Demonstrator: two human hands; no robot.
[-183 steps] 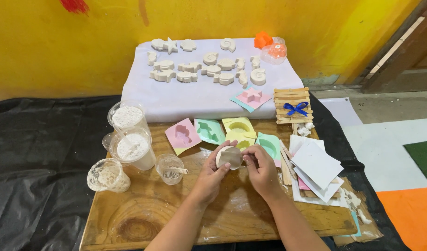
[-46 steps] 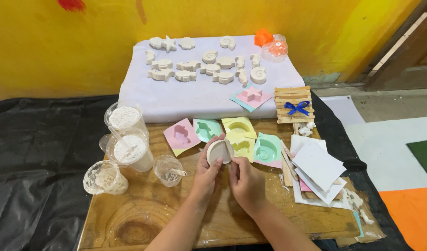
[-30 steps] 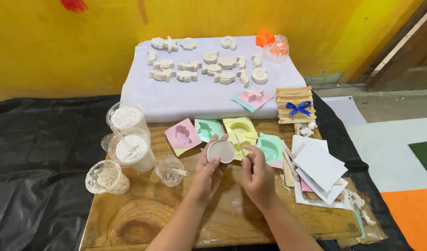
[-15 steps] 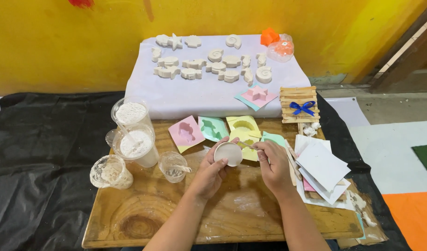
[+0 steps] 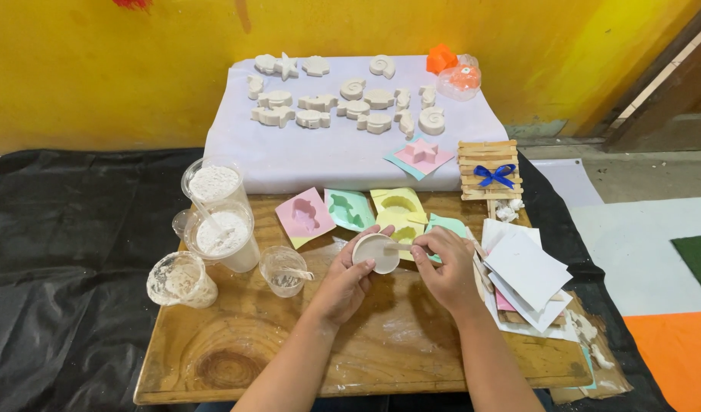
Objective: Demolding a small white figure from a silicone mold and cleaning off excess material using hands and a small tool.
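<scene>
My left hand (image 5: 349,281) grips a small round white cup (image 5: 376,253), tilted so its white inside shows. My right hand (image 5: 444,267) holds a thin wooden stick (image 5: 400,246) whose tip reaches into the cup. Both hands hover over the wooden table (image 5: 236,358), just in front of a row of coloured moulds: pink (image 5: 305,216), green (image 5: 349,209), yellow (image 5: 397,206) and a teal one (image 5: 446,224) partly hidden by my right hand.
Clear plastic cups of white powder (image 5: 213,184) and white mix (image 5: 225,236), a smeared cup (image 5: 180,281) and a small cup with a stick (image 5: 283,270) stand left. White cast figures (image 5: 343,103) lie on a white sheet behind. Paper sheets (image 5: 527,275) lie right.
The cup stayed in my left hand throughout. Over the last second my right hand shifted slightly right, with the stick's tip now in the cup.
</scene>
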